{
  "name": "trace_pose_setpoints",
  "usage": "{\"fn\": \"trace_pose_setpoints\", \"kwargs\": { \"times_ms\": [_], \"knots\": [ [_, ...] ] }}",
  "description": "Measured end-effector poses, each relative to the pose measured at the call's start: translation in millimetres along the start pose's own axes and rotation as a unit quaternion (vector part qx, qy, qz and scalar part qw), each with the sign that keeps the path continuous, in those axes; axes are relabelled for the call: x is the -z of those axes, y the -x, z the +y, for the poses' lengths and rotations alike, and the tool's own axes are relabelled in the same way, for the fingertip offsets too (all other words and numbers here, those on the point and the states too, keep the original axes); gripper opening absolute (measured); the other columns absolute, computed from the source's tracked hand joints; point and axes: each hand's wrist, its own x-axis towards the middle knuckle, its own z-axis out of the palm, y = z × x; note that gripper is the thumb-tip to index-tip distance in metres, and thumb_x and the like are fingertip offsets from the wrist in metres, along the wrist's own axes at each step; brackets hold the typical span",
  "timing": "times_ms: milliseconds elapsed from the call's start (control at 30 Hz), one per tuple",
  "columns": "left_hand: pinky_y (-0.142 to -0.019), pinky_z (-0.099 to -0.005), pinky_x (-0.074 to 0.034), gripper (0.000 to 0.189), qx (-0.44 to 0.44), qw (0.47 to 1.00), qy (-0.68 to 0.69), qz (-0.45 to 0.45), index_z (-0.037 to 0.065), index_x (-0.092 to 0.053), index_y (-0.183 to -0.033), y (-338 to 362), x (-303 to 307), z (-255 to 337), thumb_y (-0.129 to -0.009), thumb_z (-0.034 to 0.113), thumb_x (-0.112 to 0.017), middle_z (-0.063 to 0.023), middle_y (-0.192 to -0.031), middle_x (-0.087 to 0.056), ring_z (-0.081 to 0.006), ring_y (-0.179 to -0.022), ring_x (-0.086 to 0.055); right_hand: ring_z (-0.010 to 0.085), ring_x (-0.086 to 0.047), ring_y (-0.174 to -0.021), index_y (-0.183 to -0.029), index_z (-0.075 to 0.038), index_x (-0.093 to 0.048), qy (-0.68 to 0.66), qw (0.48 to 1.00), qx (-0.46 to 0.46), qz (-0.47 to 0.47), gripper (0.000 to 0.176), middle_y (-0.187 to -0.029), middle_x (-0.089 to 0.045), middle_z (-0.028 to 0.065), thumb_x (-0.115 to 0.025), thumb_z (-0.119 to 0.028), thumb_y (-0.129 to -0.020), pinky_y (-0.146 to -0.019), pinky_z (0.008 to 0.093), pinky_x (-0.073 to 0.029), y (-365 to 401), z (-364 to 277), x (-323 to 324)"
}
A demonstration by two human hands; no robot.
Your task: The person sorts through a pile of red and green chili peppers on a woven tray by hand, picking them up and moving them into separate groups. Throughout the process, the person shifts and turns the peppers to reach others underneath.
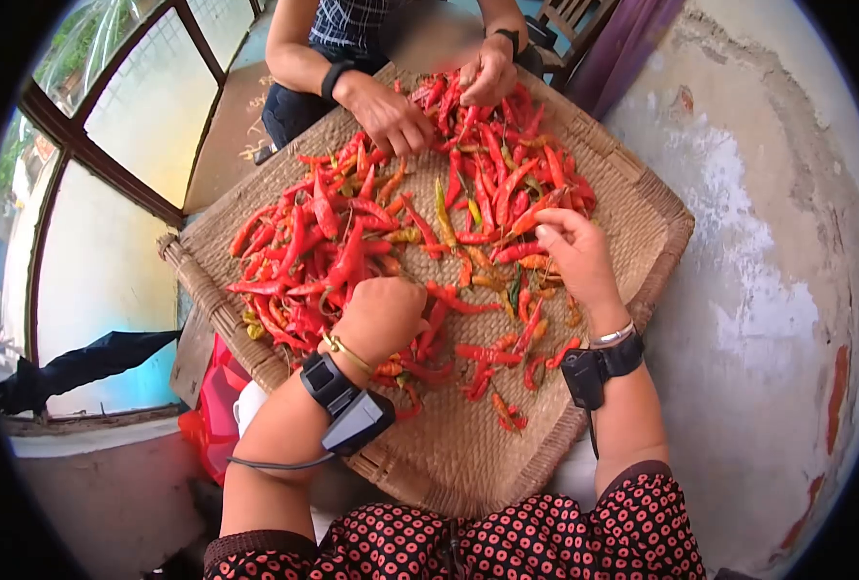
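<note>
Red chilli peppers (323, 253) lie heaped on a square woven tray (458, 454), with some orange, yellow and green ones among them. My right hand (584, 261) pinches an orange-red chilli (536, 215) between thumb and fingertips, at the right side of the heap. Over the left pile, my left hand (381, 314) is curled closed with its back toward me. Its fingers are mostly hidden, and what they hold does not show. A smaller scatter of chillies (492, 356) lies between my hands on the near part of the tray.
Across the tray, another person's two hands (391, 114) reach into the far chillies. A rough wall (739, 271) stands at the right. Framed window panes (111, 271), a folded black umbrella (91, 367) and a red bag (219, 411) are at the left.
</note>
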Motion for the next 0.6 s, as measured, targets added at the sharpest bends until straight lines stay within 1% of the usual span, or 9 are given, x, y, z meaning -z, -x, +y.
{"fn": "trace_pose_setpoints", "kwargs": {
  "times_ms": [33, 67, 133, 167, 267, 300, 367, 467, 600],
  "knots": [
    [-0.059, -0.0402, -0.048, 0.025, -0.001, 1.0, -0.019, -0.012, 0.008, -0.06, -0.076, -0.9, -1.5, 0.2, -0.069, 0.031, -0.067, -0.0113, -0.069, -0.06, -0.0296, -0.068, -0.06, 0.0089, -0.059, -0.073, -0.094, 0.001, -0.062, 0.044, 0.999, -0.012, -0.027, 0.016, -0.08, -0.064, 0.0049, -0.06, -0.007, -0.08, -0.067, 0.0237, -0.048, 3.4, -3.8, -5.2],
    [-0.059, -0.0402, -0.048, 0.025, -0.001, 1.0, -0.014, -0.018, 0.008, -0.06, -0.076, -1.6, -3.2, 0.0, -0.069, 0.031, -0.067, -0.0113, -0.069, -0.06, -0.0296, -0.068, -0.06, 0.0128, -0.061, -0.072, -0.093, -0.001, -0.063, 0.079, 0.995, -0.001, -0.068, 0.017, -0.081, -0.064, 0.0085, -0.061, -0.01, -0.078, -0.066, 0.0256, -0.048, 6.7, -1.9, -11.0],
    [-0.059, -0.0401, -0.048, 0.024, -0.016, 0.999, -0.019, -0.023, 0.008, -0.06, -0.076, -4.5, -4.2, -1.8, -0.068, 0.03, -0.067, -0.0113, -0.069, -0.06, -0.0297, -0.068, -0.06, 0.02, -0.061, -0.071, -0.091, -0.004, -0.063, 0.156, 0.97, 0.071, -0.171, 0.019, -0.08, -0.063, 0.0102, -0.063, -0.014, -0.075, -0.065, 0.0298, -0.048, 12.9, -9.1, -20.2],
    [-0.059, -0.0402, -0.048, 0.022, -0.015, 1.0, -0.009, -0.024, 0.008, -0.06, -0.075, -5.1, -4.3, -1.5, -0.069, 0.029, -0.066, -0.0113, -0.069, -0.06, -0.0294, -0.068, -0.06, 0.0256, -0.059, -0.073, -0.09, -0.006, -0.064, 0.198, 0.944, 0.113, -0.237, 0.021, -0.079, -0.06, 0.011, -0.063, -0.018, -0.072, -0.067, 0.035, -0.047, 13.5, -3.3, -25.4],
    [-0.059, -0.0407, -0.048, 0.019, -0.016, 0.999, -0.011, -0.027, 0.009, -0.061, -0.076, -9.2, -9.7, -0.4, -0.07, 0.027, -0.065, -0.0111, -0.068, -0.06, -0.0294, -0.069, -0.06, 0.028, -0.051, -0.096, -0.095, -0.007, -0.063, 0.248, 0.875, 0.169, -0.38, 0.027, -0.097, -0.056, 0.01, -0.066, -0.017, -0.071, -0.083, 0.0348, -0.042, 24.8, -1.4, -41.5],
    [-0.059, -0.0407, -0.048, 0.019, -0.017, 0.999, -0.01, -0.026, 0.009, -0.061, -0.076, -8.9, -10.0, 0.2, -0.07, 0.027, -0.065, -0.0111, -0.068, -0.06, -0.0294, -0.069, -0.06, 0.028, -0.051, -0.096, -0.095, -0.007, -0.063, 0.25, 0.875, 0.168, -0.38, 0.027, -0.097, -0.056, 0.01, -0.066, -0.017, -0.071, -0.083, 0.0348, -0.042, 29.7, -0.6, -43.1],
    [-0.059, -0.0411, -0.048, 0.019, -0.027, 0.999, 0.022, 0.02, 0.01, -0.062, -0.079, -7.4, -8.5, 1.4, -0.072, 0.028, -0.063, -0.0111, -0.067, -0.06, -0.0297, -0.068, -0.06, 0.0281, -0.046, -0.103, -0.098, -0.005, -0.062, 0.333, 0.83, 0.169, -0.414, 0.031, -0.104, -0.053, 0.0103, -0.066, -0.018, -0.07, -0.088, 0.0353, -0.039, 35.9, 1.8, -44.7],
    [-0.059, -0.0408, -0.048, 0.021, -0.008, 0.999, 0.027, 0.035, 0.01, -0.064, -0.079, -10.0, -4.9, 2.4, -0.073, 0.03, -0.062, -0.0117, -0.067, -0.06, -0.03, -0.067, -0.06, 0.0288, -0.044, -0.104, -0.101, -0.001, -0.06, 0.388, 0.822, 0.143, -0.391, 0.036, -0.103, -0.053, 0.0114, -0.066, -0.015, -0.069, -0.089, 0.0356, -0.039, 34.8, -1.8, -43.8],
    [-0.058, -0.0405, -0.048, 0.024, -0.021, 0.999, 0.03, 0.009, 0.009, -0.064, -0.076, -12.0, -6.4, 1.3, -0.074, 0.033, -0.061, -0.0123, -0.065, -0.06, -0.0304, -0.067, -0.06, 0.0289, -0.05, -0.098, -0.101, 0.001, -0.06, 0.294, 0.869, 0.153, -0.368, 0.038, -0.101, -0.052, 0.0126, -0.067, -0.018, -0.069, -0.088, 0.0349, -0.041, 17.5, 5.4, -25.5]
  ]
}}
